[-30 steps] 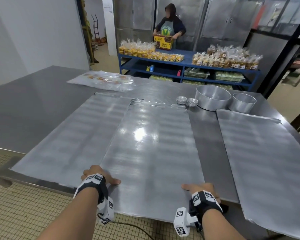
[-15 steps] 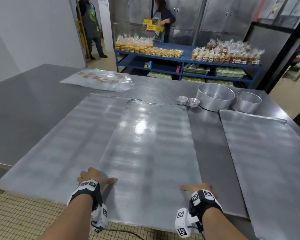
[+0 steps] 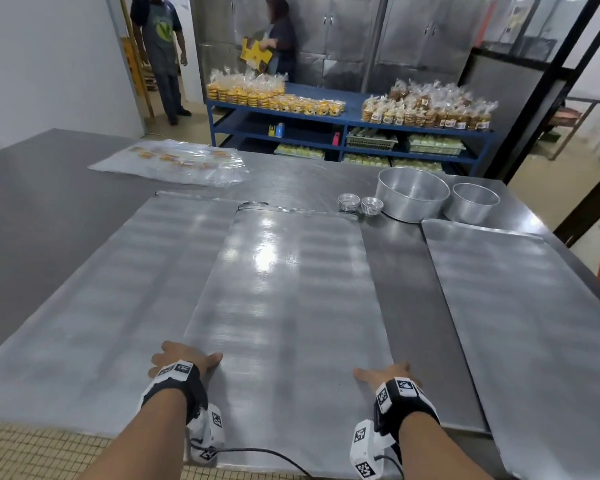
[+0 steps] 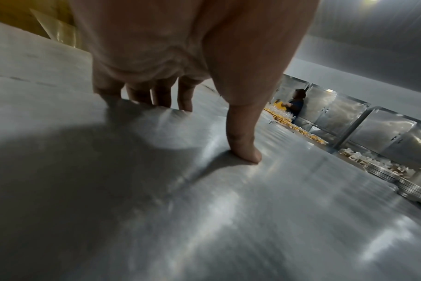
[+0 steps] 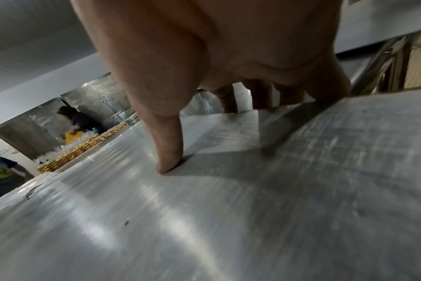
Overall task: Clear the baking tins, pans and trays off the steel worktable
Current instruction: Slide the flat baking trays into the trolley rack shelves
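Both hands on the middle baking tray [image 3: 284, 299], at its near end. Left hand [image 3: 179, 362] at the tray's left edge: thumb flat on top, four fingers [image 4: 142, 95] curled down over the edge, so a closed grip on the tray. Right hand [image 3: 387, 374] at the tray's right edge, the same way: thumb pressed on top, fingers [image 5: 257, 95] bent down over the side, gripping it.

Middle tray big, flat and shiny, lying partly on top of the left baking tray [image 3: 94, 306]. Near end sticking out past the near edge of the steel bench [image 3: 32, 202], over the tiled floor [image 3: 21, 455]. Left tray also hanging a little over that edge.

To the right, well apart from the middle tray, a third baking tray [image 3: 520, 323] flat on the bench, with bare bench showing between them.

At the far end, just past the trays: two small stacks of little tart tins [image 3: 361, 204], side by side. Right beside them a big round cake pan [image 3: 413, 194], then a smaller round cake pan [image 3: 473, 202] to its right. All upright.

Far left on the bench, a clear plastic sheet [image 3: 174, 161] with small yellow bits on it.

Behind the bench, a blue shelf [image 3: 347, 116] piled with bagged baked goods [image 3: 426, 105]. One person in an apron [image 3: 160, 46] standing far left by the wall. Another person [image 3: 281, 36] by the steel cabinets [image 3: 413, 36], holding a yellow box [image 3: 255, 57].
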The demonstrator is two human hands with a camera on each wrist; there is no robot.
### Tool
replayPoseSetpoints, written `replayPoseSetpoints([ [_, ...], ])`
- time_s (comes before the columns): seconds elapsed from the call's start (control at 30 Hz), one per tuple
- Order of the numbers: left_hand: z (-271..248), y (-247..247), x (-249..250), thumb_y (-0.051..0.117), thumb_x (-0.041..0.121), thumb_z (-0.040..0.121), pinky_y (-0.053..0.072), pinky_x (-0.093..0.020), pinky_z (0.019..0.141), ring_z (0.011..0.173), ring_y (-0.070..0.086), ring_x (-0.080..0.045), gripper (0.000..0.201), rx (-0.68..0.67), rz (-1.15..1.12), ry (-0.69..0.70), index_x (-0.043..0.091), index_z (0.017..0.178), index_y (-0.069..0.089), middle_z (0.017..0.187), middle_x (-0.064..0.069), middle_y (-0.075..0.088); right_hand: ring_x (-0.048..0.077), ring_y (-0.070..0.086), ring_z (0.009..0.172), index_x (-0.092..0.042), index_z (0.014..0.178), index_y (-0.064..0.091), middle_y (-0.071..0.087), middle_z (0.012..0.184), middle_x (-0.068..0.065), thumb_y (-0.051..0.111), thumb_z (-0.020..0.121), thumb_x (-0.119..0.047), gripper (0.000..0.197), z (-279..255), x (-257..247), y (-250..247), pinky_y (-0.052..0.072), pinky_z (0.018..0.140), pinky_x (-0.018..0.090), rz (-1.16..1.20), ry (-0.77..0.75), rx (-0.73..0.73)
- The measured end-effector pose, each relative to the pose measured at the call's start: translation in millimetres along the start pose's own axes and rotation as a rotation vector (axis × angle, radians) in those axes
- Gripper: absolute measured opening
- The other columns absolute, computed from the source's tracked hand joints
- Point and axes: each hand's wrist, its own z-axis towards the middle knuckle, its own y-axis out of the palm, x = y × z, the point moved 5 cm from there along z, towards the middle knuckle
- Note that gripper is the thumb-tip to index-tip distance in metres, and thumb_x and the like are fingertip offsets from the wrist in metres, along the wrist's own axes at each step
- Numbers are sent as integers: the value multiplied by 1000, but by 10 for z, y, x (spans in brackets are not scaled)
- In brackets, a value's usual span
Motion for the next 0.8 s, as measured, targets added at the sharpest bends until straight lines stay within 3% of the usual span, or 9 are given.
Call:
replayPoseSetpoints([
  [0.13,55,-32,-32,89,54,50,48,-49,96,115,53,-41,105,-25,-21,-1,5,128,39,127,-20,50,32,62,113,-3,131,44,60,124,16,81,48,-57,106,17,-6,106,52,92,38,8,-47,-46],
  [0.27,158,-59,-78,88,62,43,53,-44,88,105,61,-38,106,-93,-43,12,3,120,44,116,-18,58,30,61,107,-3,135,44,58,127,15,75,67,-54,90,-172,72,75,50,85,34,-52,-30,-45],
  [0.37,243,-55,-104,82,71,41,53,-39,82,103,62,-34,108,-105,35,59,5,121,50,114,-15,56,28,54,122,-4,132,57,57,133,16,59,90,-51,63,-302,197,84,45,96,32,-134,-53,-69],
  [0.47,112,-120,-118,90,60,45,54,-40,87,104,62,-33,104,-111,59,92,3,120,47,114,-15,58,28,57,123,-9,134,57,59,133,13,71,86,-46,63,-314,336,134,44,83,26,-194,-115,-94],
  [0.57,10,-95,-98,88,65,46,52,-38,84,105,62,-32,106,-140,64,134,4,122,48,114,-14,56,30,53,127,-27,144,46,52,141,14,54,96,-38,50,-372,478,95,42,91,26,-192,-161,-103],
  [0.63,-66,-57,-84,86,69,44,52,-39,86,108,61,-32,110,-137,113,172,4,124,48,117,-14,55,30,62,115,-15,139,52,61,129,15,59,92,-48,58,-438,585,-21,44,81,22,-95,-87,-84],
  [0.67,-122,-46,-75,88,66,45,52,-39,88,110,61,-32,110,-137,114,178,3,125,47,120,-14,55,29,69,97,-7,134,55,68,110,15,63,88,-53,65,-429,651,-65,46,71,20,-101,-66,-74],
  [0.73,-276,-25,-47,89,62,49,50,-40,89,115,59,-33,108,-143,113,202,3,128,44,126,-15,54,27,68,61,1,127,58,65,73,12,74,79,-54,76,-371,796,-146,49,54,23,-11,-4,-64],
  [0.8,-413,38,-29,90,61,50,49,-39,91,117,58,-32,109,-154,120,217,3,130,44,129,-14,53,27,68,66,1,127,59,68,81,12,79,72,-57,82,-305,936,-249,50,59,27,34,10,-46],
])
